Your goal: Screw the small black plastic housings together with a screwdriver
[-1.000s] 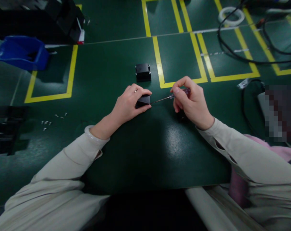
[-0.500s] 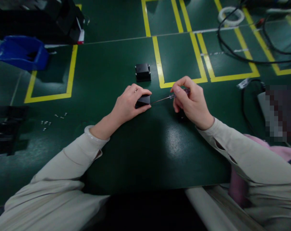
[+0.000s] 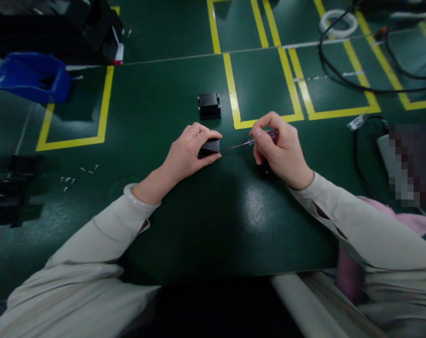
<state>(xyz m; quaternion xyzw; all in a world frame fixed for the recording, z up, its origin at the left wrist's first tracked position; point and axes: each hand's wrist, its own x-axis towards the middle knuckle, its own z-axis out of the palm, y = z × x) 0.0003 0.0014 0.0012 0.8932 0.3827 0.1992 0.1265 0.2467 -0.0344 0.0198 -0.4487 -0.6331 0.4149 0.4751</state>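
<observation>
My left hand [image 3: 191, 149] grips a small black box [image 3: 210, 147] from its left side, thumb along the near edge and fingers along the far one. In my right hand [image 3: 278, 148] is a screwdriver [image 3: 252, 140] with a clear handle, pinched between thumb and fingers. Its thin shaft points left, and the tip meets the box's right end near the front corner. Behind the box stands a second black box [image 3: 209, 105] with shiny screws at its sides. Partly hidden under my right hand lies another dark piece [image 3: 267, 172].
Several loose screws [image 3: 68, 180] lie to the left, near a group of black parts [image 3: 11, 190]. A blue bin [image 3: 33, 77] stands at the far left. Black cable [image 3: 343, 77], a white ring [image 3: 338, 23] and yellow tape outlines [image 3: 237, 112] are on the green tabletop.
</observation>
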